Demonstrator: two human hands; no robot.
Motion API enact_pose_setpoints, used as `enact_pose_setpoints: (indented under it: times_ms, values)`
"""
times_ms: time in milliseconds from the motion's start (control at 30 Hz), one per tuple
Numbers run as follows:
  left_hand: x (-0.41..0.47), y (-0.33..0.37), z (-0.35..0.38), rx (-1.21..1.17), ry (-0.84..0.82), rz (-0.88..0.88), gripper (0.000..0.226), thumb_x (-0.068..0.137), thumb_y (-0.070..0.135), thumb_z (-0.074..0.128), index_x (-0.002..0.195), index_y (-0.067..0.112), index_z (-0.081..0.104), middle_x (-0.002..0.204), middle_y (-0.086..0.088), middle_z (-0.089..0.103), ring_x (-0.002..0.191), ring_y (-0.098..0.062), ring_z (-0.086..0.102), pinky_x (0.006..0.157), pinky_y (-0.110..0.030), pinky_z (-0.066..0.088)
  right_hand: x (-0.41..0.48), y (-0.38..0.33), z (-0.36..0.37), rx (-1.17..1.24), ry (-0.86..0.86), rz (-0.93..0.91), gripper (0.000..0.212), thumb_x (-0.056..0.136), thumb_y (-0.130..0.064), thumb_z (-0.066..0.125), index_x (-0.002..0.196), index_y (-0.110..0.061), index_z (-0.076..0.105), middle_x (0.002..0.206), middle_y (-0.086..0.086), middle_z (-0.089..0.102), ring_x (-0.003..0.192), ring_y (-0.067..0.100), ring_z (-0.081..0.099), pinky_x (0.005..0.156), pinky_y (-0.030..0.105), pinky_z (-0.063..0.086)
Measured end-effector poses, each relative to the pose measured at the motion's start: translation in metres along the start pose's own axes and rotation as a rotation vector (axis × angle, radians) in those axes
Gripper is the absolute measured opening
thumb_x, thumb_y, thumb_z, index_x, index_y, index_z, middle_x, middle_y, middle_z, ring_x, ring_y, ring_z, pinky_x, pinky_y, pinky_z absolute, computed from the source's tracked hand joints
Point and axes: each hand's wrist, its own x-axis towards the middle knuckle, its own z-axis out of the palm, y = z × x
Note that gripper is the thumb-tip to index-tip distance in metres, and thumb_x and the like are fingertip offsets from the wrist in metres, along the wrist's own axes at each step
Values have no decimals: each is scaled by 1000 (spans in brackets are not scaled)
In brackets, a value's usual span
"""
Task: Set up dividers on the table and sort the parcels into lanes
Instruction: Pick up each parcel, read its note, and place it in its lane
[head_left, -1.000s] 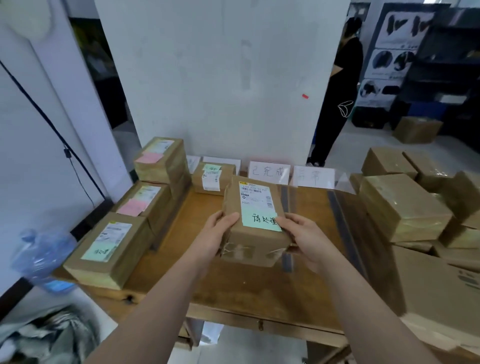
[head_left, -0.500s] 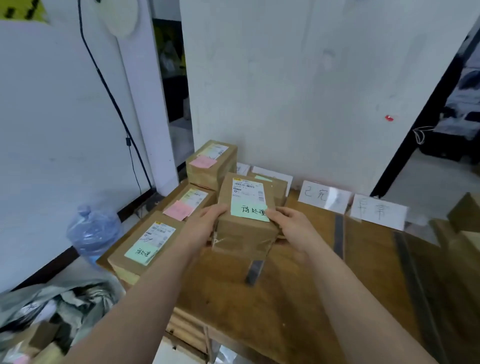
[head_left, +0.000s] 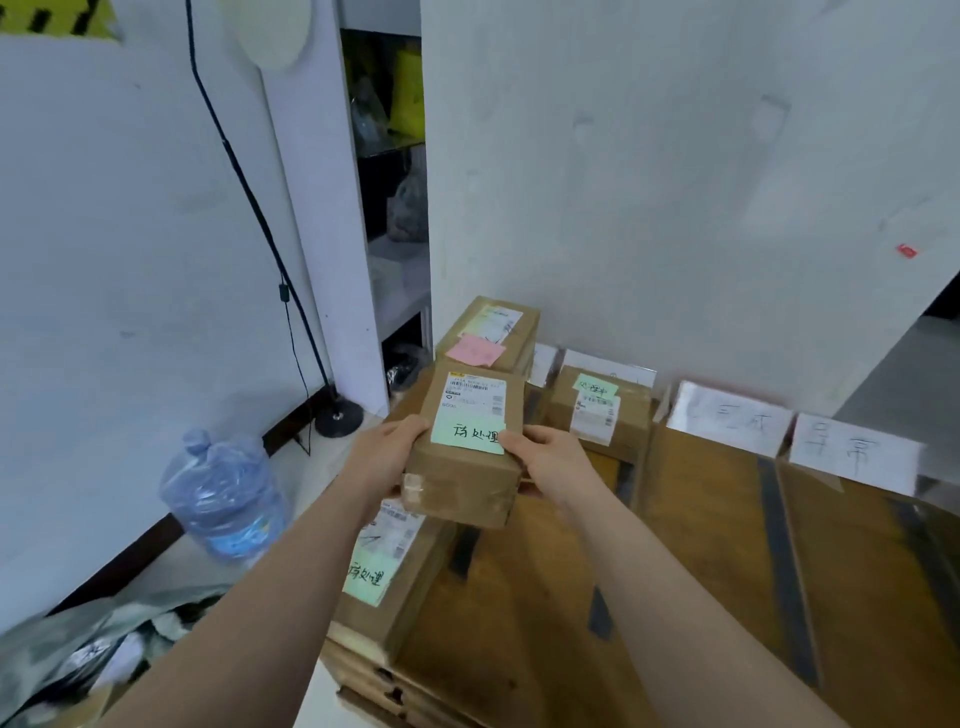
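Observation:
I hold a brown parcel (head_left: 465, 457) with a white shipping label and a green note above the left side of the wooden table (head_left: 701, 571). My left hand (head_left: 382, 454) grips its left side and my right hand (head_left: 540, 457) grips its right side. Under my left forearm lies a parcel with a green note (head_left: 387, 571). Behind stands a parcel with a pink note (head_left: 491, 335), and to the right a smaller parcel with a green note (head_left: 597, 410). Dark divider strips (head_left: 782, 561) run along the tabletop.
White lane cards (head_left: 852, 452) lean against the wall at the back of the table. A large water bottle (head_left: 223, 499) stands on the floor at the left, near a lamp base with a black cable (head_left: 337, 415). Crumpled bags lie at the bottom left.
My view has swung left, and both hands have carried the parcel left, from over the table's middle to above the left-hand row of parcels. The grip is unchanged.

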Motion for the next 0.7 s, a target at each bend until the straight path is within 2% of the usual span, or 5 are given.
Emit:
enact_pose_setpoints:
  times_ms: [167, 333, 433, 533, 700]
  values:
    - [58, -3, -32, 103, -83, -25, 26, 91, 36, 54, 86, 15, 68, 90, -13, 71, 77, -23, 65, 80, -44, 57, 29, 2, 44, -5, 76, 73, 30, 94, -27, 62, 121, -17, 60, 105, -5, 68, 86, 7, 64, 57, 18, 51]
    - [98, -9, -46, 130, -177, -18, 21, 93, 29, 54, 81, 19, 68, 82, -3, 71, 72, -19, 64, 72, -35, 54, 53, 10, 71, -14, 182, 110, 34, 93, -23, 63, 126, -16, 60, 117, -1, 68, 98, 12, 65, 70, 21, 56]
    - [112, -9, -50, 120, -222, 6, 14, 95, 25, 56, 89, 30, 67, 85, 7, 71, 71, -12, 65, 59, -26, 54, 63, 14, 83, -15, 234, 112, 31, 93, -22, 63, 124, -18, 60, 116, -3, 68, 98, 10, 64, 69, 19, 53]
    - [124, -10, -54, 124, -259, 22, 13, 95, 26, 57, 104, 32, 65, 99, 4, 71, 73, -8, 65, 50, -18, 48, 72, 18, 92, 0, 281, 124, 31, 93, -21, 63, 124, -19, 60, 114, -5, 68, 95, 8, 63, 72, 21, 54]
    - [137, -13, -56, 125, -288, 13, 28, 96, 24, 56, 123, 28, 62, 105, 3, 72, 82, -13, 68, 53, -21, 50, 81, 21, 99, 8, 331, 131, 37, 92, -18, 64, 128, -19, 58, 117, -2, 68, 101, 11, 64, 83, 29, 58]
